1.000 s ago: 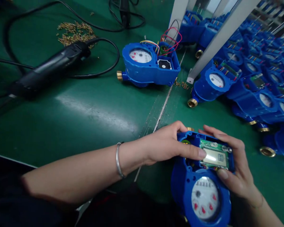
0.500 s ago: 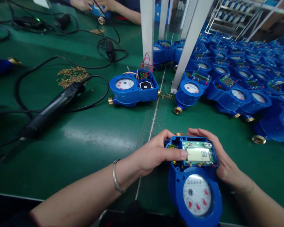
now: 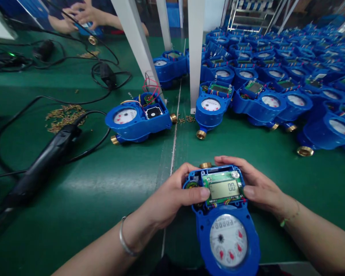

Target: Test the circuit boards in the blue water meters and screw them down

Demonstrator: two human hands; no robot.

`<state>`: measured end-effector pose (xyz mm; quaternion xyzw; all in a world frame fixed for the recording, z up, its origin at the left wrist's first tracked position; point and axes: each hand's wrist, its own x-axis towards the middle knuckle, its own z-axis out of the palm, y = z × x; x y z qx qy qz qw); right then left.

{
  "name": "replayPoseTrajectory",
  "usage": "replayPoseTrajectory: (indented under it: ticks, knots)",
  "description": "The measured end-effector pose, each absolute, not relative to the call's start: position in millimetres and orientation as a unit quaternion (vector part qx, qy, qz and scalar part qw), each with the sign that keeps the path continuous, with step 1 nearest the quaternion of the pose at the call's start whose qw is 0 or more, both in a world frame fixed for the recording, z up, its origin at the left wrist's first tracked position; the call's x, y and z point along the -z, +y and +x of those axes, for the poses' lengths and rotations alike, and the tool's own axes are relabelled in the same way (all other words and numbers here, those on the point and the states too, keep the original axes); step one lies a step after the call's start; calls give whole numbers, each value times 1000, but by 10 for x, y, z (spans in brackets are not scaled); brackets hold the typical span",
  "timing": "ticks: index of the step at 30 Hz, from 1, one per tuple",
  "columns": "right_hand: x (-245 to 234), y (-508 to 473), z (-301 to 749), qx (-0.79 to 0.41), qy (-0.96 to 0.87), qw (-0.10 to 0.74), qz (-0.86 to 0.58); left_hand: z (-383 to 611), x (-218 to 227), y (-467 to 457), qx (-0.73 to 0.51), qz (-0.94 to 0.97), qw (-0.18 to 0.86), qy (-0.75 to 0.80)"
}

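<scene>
Between my two hands is a blue water meter (image 3: pixel 202 226) with a round dial, its upper housing uncovered. Inside sits a green circuit board with an LCD screen (image 3: pixel 224 190) reading about 0.0. My left hand (image 3: pixel 178 195) grips the housing's left side, thumb on the board's left edge and fingers behind. On the right side, my right hand (image 3: pixel 258 188) holds the housing, thumb at the screen's right edge. A brass pipe end (image 3: pixel 205 165) shows at the meter's far side. Both hands' fingers are partly hidden behind the housing.
Left lies a black electric screwdriver (image 3: pixel 43 165) with its cable, beside a pile of small screws (image 3: pixel 63 118). Another open meter (image 3: pixel 138 119) with loose wires stands ahead. White posts (image 3: pixel 196 57) rise beyond; many meters (image 3: pixel 258 99) fill the right. Across the table, another person's hands (image 3: pixel 86 17) hold a meter.
My view has turned slightly right, so the scene sits further left. My right thumb has come onto the front of the housing. The screen now reads more clearly.
</scene>
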<state>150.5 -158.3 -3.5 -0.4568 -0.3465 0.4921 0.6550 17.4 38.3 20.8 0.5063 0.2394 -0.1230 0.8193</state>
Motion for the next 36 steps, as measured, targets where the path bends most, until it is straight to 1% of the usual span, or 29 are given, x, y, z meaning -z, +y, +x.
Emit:
replayPoseTrajectory:
  ticks: [3, 5, 7, 8, 10, 13, 15, 21, 26, 32, 36]
  knots:
    - [34, -1593, 1516, -440, -386, 641, -497, 168, -204, 370, 126, 508, 817, 242]
    - [29, -1621, 1501, -350, -413, 641, -545, 162, -200, 359, 127, 504, 819, 243]
    - [-1, -1660, 1464, -230, -443, 631, -594, 161, -203, 352, 128, 502, 821, 240]
    - [-28, -1679, 1439, -171, -461, 615, -617, 162, -207, 349, 126, 502, 822, 238]
    - [-101, -1704, 1380, -74, -503, 551, -661, 168, -219, 346, 121, 504, 822, 234]
    - [-211, -1698, 1295, 9, -539, 446, -714, 174, -234, 339, 115, 502, 827, 226]
    - [-262, -1679, 1254, 33, -539, 410, -735, 172, -234, 334, 113, 499, 831, 220]
    - [-309, -1690, 1227, 63, -560, 362, -743, 167, -223, 331, 108, 492, 835, 223]
    - [-324, -1692, 1204, 70, -551, 351, -754, 177, -229, 322, 112, 482, 840, 223]
    - [-351, -1668, 1132, 23, -514, 344, -785, 177, -202, 325, 113, 479, 843, 217]
    - [-383, -1679, 1077, 60, -494, 328, -803, 172, -211, 321, 115, 477, 843, 220]
